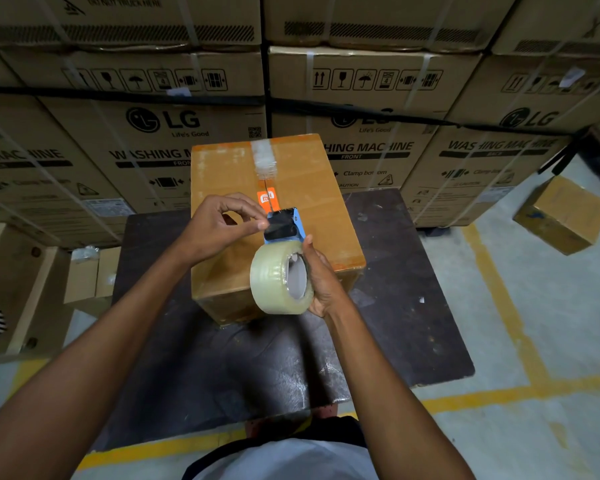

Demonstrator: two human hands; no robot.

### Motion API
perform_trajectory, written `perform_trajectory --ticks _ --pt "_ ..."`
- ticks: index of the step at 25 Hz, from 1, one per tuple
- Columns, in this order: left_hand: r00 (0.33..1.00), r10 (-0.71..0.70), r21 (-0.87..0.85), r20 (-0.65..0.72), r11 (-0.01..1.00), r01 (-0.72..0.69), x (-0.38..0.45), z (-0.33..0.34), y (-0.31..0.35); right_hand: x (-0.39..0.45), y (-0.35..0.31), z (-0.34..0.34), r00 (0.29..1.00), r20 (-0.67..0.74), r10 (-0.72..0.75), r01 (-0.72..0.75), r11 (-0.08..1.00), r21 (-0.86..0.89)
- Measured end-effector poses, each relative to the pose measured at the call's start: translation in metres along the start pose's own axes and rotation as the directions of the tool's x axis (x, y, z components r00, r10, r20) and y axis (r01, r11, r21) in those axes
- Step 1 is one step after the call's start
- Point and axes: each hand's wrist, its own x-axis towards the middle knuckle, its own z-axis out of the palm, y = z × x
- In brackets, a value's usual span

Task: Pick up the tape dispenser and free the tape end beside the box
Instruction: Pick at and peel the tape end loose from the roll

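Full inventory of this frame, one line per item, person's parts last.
tape dispenser: 1, blue with black flap, held above the box
tape roll: 1, clear, mounted on the dispenser
box: 1, tan, partly taped seam, orange logo, on the table
table: 1, dark, scuffed top
washing machine cartons: several, brown, strapped, stacked behind the table
small box: 1, brown, on the floor at right
floor lines: yellow, on grey concrete
left hand: 1, fingertips pinching at the dispenser's flap
right hand: 1, gripping the dispenser by the roll
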Motion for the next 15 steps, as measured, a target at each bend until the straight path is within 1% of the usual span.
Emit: perform_trajectory --ticks 3,6,11,15 --pt "0.999 -0.028 -0.054 -0.043 0.998 0.026 0.002 0.003 -0.003 0.0 -0.001 0.002 1.0 -0.007 0.008 -0.008 1.0 0.019" --pt "0.998 -0.043 -0.003 -0.053 0.999 0.043 0.008 0.003 -0.005 0.003 -0.002 0.004 1.0 -0.008 0.018 -0.018 1.0 0.021" --pt "1.0 -0.005 0.0 -0.013 1.0 0.005 0.027 -0.007 0.008 0.015 -0.012 0.005 0.999 0.034 0.012 -0.013 1.0 0.022" --pt "0.999 -0.048 0.056 0.012 0.997 0.047 0.042 -0.017 0.01 0.027 -0.022 0.004 1.0 0.029 0.01 -0.009 1.0 -0.005"
